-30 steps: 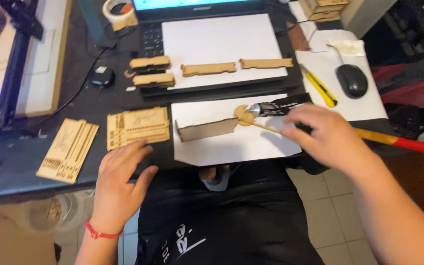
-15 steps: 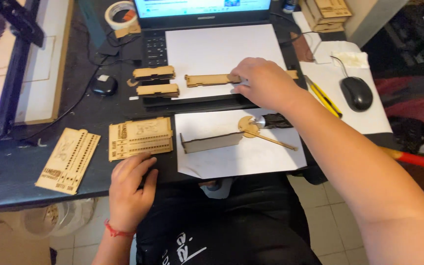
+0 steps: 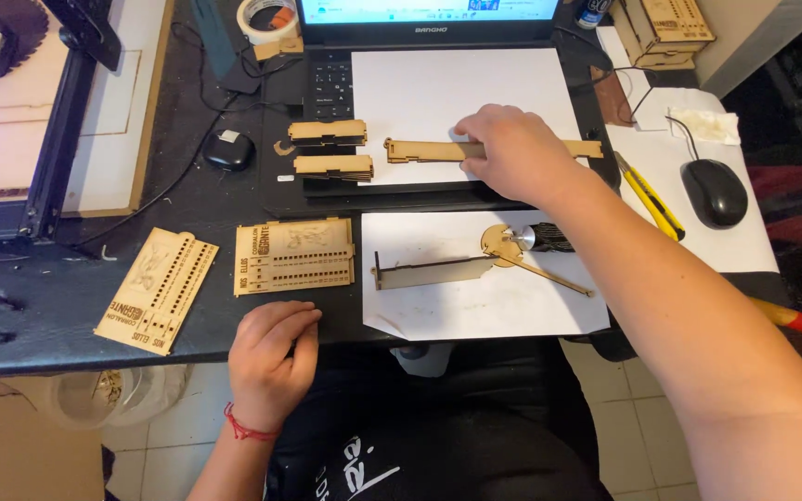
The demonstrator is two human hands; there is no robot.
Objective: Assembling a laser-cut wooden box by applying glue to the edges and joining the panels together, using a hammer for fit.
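A: Right hand (image 3: pixel 510 150)?

B: It has left the near white sheet (image 3: pixel 512 311), where the round wooden piece (image 3: pixel 500 243) stays, and now lies on the long wooden strip (image 3: pixel 424 150) atop the laptop; I cannot tell its grip.

A: Left hand (image 3: pixel 269 357)?

B: Loosely curled, holding nothing, at the counter (image 3: pixel 67 306) edge below the perforated wooden panel (image 3: pixel 294 255).

— Where is the right hand (image 3: pixel 512 153)?
— It lies on a long wooden strip (image 3: pixel 429 150) on the white sheet (image 3: pixel 438 93) over the laptop (image 3: pixel 327 79), fingers pressing it.
— And the left hand (image 3: pixel 271 357)?
— Curled loosely at the worktop (image 3: pixel 197 199) edge, holding nothing, just below a slotted wooden panel (image 3: pixel 294 255).
— Anything nearer?
— A second sheet (image 3: pixel 485 301) carries a wooden cutout (image 3: pixel 433 271), a thin stick (image 3: pixel 549 274) and a small rotary tool (image 3: pixel 536 238).
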